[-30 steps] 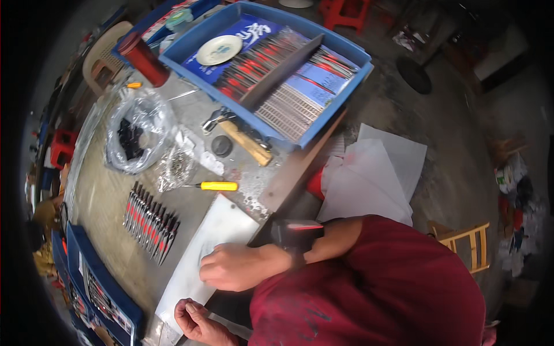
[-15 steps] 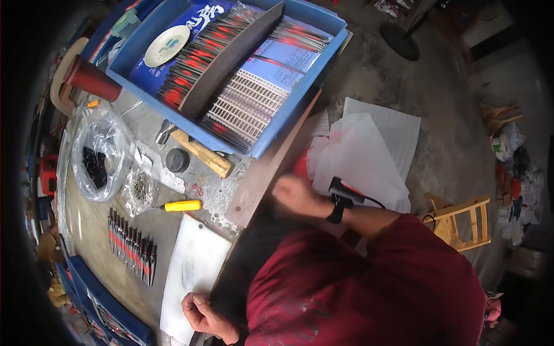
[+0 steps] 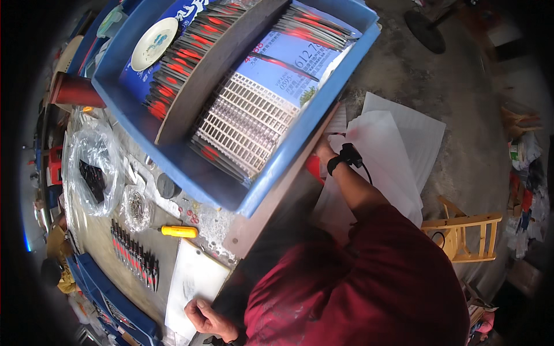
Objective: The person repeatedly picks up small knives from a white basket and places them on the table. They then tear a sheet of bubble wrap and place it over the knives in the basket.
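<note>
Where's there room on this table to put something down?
The upper part of the white board is bare, between the yellow screwdriver and the left hand. So is the grey table between the red-and-black tools and the lower-left blue tray. It's crowded around the plastic bags.
</note>
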The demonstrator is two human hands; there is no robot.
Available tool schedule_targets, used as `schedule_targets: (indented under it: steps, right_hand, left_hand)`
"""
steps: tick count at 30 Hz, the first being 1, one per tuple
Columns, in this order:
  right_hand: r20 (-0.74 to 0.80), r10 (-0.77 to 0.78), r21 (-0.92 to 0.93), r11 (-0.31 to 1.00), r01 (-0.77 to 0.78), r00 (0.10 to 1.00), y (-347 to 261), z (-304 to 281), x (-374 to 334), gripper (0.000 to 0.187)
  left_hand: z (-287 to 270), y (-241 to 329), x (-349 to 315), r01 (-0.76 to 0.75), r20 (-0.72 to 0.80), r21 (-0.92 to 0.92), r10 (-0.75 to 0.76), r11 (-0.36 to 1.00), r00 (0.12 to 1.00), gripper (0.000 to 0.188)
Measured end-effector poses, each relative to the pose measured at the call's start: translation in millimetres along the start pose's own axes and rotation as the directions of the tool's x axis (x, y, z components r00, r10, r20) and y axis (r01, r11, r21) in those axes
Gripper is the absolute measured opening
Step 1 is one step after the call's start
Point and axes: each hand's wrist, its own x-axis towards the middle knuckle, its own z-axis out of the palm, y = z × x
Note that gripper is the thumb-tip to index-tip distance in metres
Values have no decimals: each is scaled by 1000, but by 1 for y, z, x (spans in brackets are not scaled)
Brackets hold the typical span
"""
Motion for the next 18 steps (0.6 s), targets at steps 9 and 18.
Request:
schedule_targets:
  steps: [9, 18]
  right_hand:
    - [-54, -14, 148, 989, 22, 998, -1, -18, 2, 23]
    - [-92, 283, 373, 899, -231, 955, -6, -32, 34, 31]
  left_hand:
    - [13, 18, 3, 14, -22, 192, -10, 981, 1000, 12]
    - [17, 27, 6, 57, -8, 236, -57, 970, 998, 12]
